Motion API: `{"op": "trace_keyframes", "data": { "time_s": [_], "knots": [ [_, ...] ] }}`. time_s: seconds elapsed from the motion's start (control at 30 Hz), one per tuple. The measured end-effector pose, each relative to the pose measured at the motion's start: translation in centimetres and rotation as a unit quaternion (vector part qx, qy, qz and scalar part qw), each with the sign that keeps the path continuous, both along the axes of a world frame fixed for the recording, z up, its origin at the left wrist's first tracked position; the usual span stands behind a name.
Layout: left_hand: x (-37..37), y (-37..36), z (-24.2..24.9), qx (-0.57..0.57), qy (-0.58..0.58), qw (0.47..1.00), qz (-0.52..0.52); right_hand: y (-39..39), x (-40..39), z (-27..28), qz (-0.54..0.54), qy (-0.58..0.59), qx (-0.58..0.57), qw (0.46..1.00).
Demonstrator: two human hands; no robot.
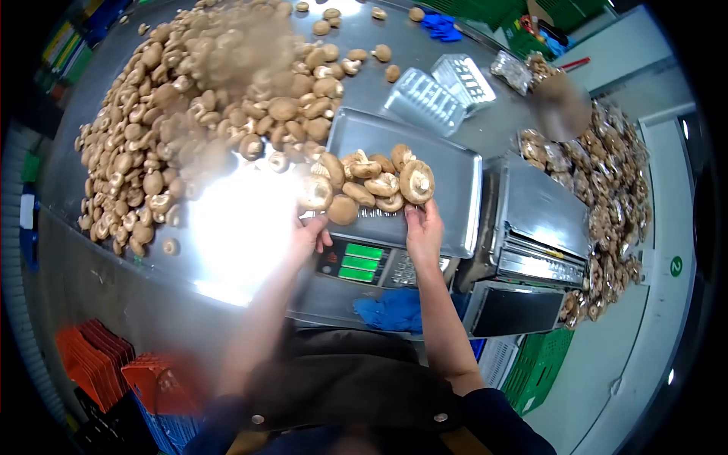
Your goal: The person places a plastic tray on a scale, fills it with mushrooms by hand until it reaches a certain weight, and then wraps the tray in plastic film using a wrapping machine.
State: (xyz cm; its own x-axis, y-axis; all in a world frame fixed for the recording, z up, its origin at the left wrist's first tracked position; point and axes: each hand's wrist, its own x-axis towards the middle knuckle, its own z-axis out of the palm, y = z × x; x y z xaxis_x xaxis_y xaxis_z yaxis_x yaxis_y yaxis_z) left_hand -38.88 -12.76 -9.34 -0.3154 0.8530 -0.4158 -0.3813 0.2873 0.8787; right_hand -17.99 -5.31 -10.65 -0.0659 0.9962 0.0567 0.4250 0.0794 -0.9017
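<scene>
A clear ribbed plastic punnet (377, 214), mostly hidden by the brown mushrooms (381, 183) heaped in it, sits over the grey metal pan (455, 224) of a weighing scale. My left hand (309, 233) has its fingers curled at the punnet's near left corner, beside a large round mushroom (315, 193). At the near right end, my right hand (425, 231) grips the punnet with thumb and fingers, just below a big upturned mushroom (416, 182). Below the pan, the scale's display (360, 262) shows green panels; its digits are unreadable.
Loose mushrooms (136, 152) form a large pile on the steel table at left. Empty punnets (427, 102) lie behind the pan. A metal wrapping machine (538, 212) stands at right, beside many wrapped mushroom packs (614, 189). A blue cloth (390, 309) lies near me. Orange crates (95, 360) stand lower left.
</scene>
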Motion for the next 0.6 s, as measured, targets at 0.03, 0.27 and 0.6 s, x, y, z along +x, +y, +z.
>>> {"op": "trace_keyframes", "data": {
  "time_s": [0.03, 0.27, 0.6],
  "knots": [
    [1.1, 0.3, -0.1, -0.01, 0.013, 1.0, -0.013, 0.0, 1.5, -0.2, 0.0, -0.07, 0.044, 0.997],
    [4.3, 1.6, 1.7, -0.049, 0.19, 0.979, -0.046, -1.1, 6.0, 0.9, 0.01, -0.151, 0.047, 0.987],
    [3.7, 0.3, 2.3, -0.036, 0.246, 0.968, 0.029, 0.4, 6.6, 1.4, 0.057, -0.029, 0.055, 0.996]
  ]
}}
